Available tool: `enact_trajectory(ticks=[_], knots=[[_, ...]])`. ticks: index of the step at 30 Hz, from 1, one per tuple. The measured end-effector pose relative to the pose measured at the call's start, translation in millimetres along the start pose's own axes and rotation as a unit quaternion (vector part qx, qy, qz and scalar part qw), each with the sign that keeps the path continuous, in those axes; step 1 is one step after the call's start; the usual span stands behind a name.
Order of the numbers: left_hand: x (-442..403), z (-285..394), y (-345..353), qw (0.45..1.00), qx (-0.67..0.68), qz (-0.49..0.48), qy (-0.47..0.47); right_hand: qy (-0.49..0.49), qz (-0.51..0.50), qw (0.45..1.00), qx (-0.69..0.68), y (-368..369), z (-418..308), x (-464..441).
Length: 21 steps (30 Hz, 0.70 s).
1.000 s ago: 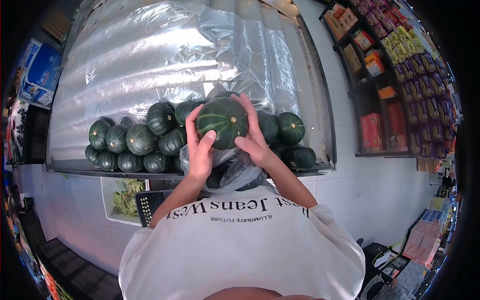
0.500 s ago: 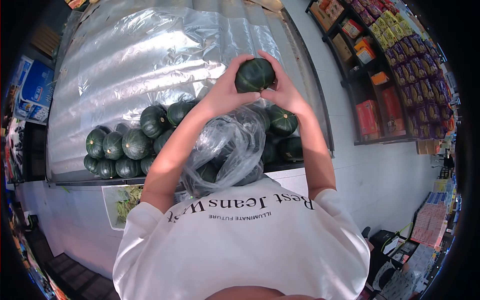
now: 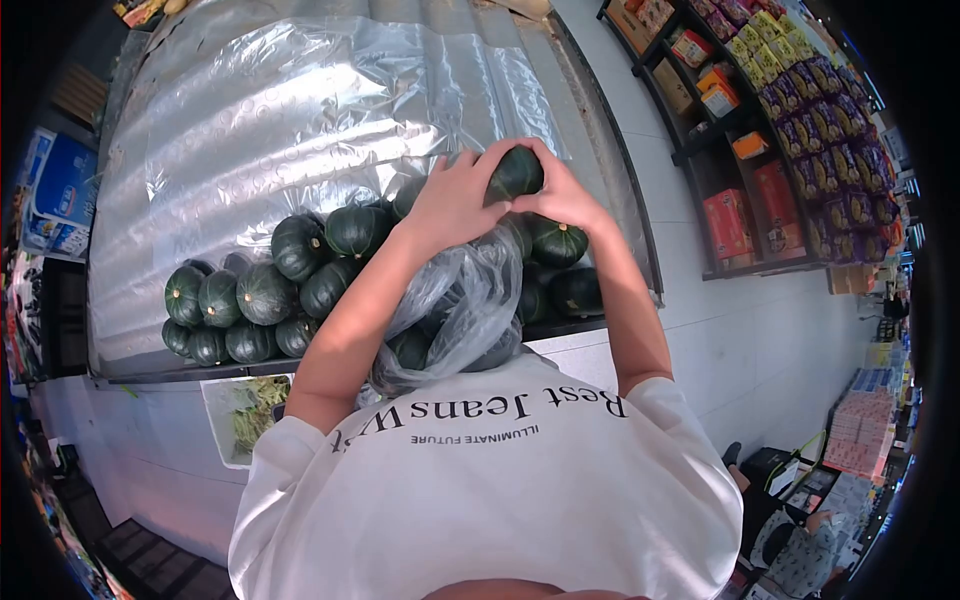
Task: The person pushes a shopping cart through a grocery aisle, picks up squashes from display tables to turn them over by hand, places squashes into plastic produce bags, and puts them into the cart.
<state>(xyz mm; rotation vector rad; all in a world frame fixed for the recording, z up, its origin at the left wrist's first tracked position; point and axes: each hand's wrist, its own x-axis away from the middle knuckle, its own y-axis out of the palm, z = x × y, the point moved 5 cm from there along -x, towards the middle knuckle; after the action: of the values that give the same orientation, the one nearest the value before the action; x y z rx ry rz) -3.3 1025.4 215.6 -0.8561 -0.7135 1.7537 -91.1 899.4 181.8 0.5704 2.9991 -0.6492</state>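
Both my hands are wrapped round one dark green squash at the back of the pile. My left hand covers its left side, and my right hand curves over its right side. Other squashes lie in rows along the front edge of the display, to the left and right of my arms. Between my forearms, a clear plastic bag with dark green squashes in it rests against my shirt.
Shiny plastic film covers the display table. A white box of leafy greens stands below its front edge. Shelves with packaged goods are at the right. Part of another person shows at the lower right.
The held squash went from in front of my chest, away and to the right, then slightly down onto the back of the pile. More of the plastic bag shows now.
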Motion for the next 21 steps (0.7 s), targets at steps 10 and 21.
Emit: enact_trajectory(ticks=[10, 21], knots=[[0.2, -7.7, 5.6, 1.0, -0.004, 0.003, 0.002, 0.033, 0.005, 0.999, 0.029, -0.1, 2.7, 0.6], [2.9, -8.7, 8.3, 0.997, -0.025, 0.058, 0.04, 0.047, 0.06, 0.997, 0.01, -6.2, 8.7, 7.6]])
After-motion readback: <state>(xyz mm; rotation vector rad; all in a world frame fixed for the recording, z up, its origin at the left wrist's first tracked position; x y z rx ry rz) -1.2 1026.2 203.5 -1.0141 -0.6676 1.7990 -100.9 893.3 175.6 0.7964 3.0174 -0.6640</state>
